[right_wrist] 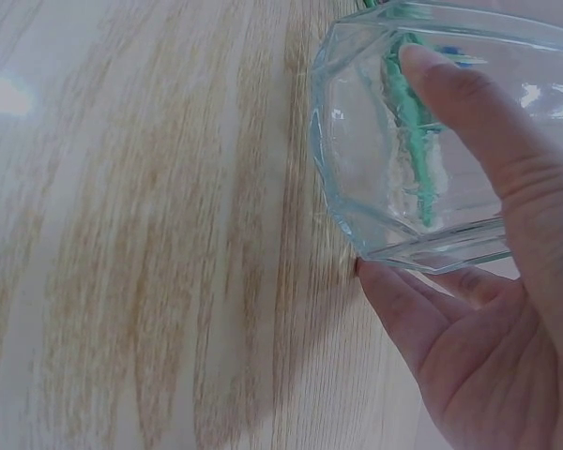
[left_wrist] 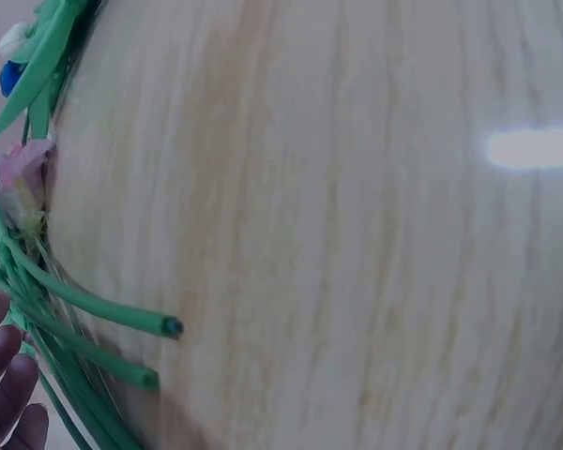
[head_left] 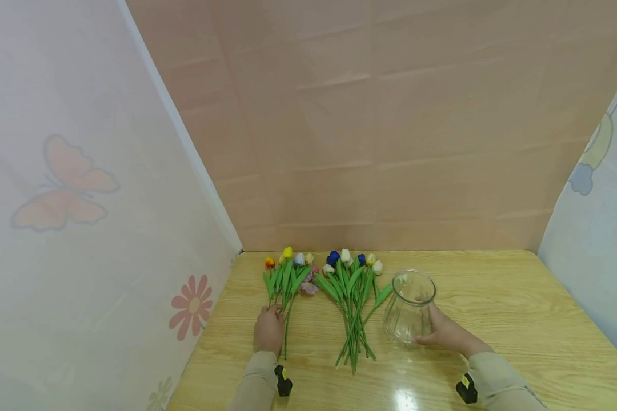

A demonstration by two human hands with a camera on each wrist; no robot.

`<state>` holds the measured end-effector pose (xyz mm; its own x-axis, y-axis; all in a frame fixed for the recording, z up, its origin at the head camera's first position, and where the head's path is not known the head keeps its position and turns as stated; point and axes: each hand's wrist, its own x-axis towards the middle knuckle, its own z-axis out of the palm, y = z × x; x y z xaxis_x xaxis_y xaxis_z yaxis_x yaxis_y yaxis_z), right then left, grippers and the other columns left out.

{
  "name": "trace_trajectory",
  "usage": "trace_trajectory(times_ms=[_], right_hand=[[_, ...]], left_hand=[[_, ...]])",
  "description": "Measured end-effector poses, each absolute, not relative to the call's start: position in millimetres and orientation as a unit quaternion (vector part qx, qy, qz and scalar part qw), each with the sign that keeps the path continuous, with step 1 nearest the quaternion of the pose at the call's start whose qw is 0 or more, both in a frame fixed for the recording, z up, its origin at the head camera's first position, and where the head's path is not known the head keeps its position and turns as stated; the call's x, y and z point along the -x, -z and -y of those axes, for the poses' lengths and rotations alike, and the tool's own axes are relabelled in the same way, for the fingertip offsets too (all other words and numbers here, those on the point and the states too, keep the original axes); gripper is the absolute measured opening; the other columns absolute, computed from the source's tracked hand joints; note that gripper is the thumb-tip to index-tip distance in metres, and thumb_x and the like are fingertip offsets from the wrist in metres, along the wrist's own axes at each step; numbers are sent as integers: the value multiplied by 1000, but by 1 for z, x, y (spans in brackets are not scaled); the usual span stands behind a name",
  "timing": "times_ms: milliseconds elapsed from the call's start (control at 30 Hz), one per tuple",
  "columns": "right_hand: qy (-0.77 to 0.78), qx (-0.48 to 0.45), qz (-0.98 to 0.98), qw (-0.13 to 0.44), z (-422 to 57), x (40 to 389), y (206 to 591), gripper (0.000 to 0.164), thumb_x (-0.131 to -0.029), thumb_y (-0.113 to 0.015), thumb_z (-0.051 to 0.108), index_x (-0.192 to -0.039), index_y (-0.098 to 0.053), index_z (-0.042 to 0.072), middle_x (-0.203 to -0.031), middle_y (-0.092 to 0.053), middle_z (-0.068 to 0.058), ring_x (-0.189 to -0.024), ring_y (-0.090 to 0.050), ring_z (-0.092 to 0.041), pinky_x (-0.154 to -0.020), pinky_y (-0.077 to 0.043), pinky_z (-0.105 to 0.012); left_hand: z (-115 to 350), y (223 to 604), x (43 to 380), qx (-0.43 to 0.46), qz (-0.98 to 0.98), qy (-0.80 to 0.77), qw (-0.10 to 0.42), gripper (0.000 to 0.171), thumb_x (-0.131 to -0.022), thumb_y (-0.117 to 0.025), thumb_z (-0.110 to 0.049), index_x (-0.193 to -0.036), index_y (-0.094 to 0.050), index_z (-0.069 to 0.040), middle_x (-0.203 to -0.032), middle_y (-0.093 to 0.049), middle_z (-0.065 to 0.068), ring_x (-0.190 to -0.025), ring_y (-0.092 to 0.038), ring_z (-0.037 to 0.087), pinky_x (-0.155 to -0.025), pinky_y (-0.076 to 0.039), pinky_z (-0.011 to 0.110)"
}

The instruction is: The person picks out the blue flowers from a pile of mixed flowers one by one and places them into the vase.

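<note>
A clear glass vase (head_left: 402, 319) stands on the right of the table, wide at its base with a narrower rim. My right hand (head_left: 448, 332) grips its right side; in the right wrist view the thumb (right_wrist: 474, 103) lies along one side and the fingers are under the other. On the left, a bunch of artificial tulips (head_left: 287, 279) in yellow, orange and pale blue lies with a pink-purple flower (head_left: 309, 287). My left hand (head_left: 269, 331) is at its stems. Its loosely bent fingers (left_wrist: 14, 394) are beside the green stems (left_wrist: 103, 309); the thumb is hidden.
Between the hands lies a second bunch of tulips (head_left: 355, 291) in white and blue, stems crossing towards me. The wooden table (head_left: 514, 308) meets a brown cloth backdrop (head_left: 391, 171). Printed cloth walls (head_left: 133, 274) stand at both sides.
</note>
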<state>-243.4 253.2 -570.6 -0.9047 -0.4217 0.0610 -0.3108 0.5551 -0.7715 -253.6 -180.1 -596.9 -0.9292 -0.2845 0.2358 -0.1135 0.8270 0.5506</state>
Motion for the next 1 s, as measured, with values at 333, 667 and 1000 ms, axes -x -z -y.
trace_trajectory(times_ms=[333,667,1000], right_hand=[[426,208,-878,74,-254,244,569,102,-74,-84,26,-145,-15,-4,-144,-20,-45,-131,-23,-62,-100,-29,-70],[423,207,-879,72,-255,245,571,103,-74,-84,26,-145,-16,-4,-144,-20,-45,-132,-23,-61,-100,-30,-70],[425,213,-878,60,-254,244,571,102,-73,-84,24,-144,-17,-4,-143,-20,-46,-131,-23,-62,-99,-29,-71]], left_hand=[[165,589,261,-61,941,261,208,12,-88,-70,-10,-99,-71,-5,-84,-63,6,-71,-61,18,-58,-50,32],[122,561,258,5,934,275,227,7,-87,-71,-9,-94,-71,-8,-78,-60,2,-67,-56,14,-54,-43,25],[83,569,256,90,947,259,166,8,-92,-67,-18,-96,-69,-11,-83,-60,-1,-69,-57,9,-54,-43,19]])
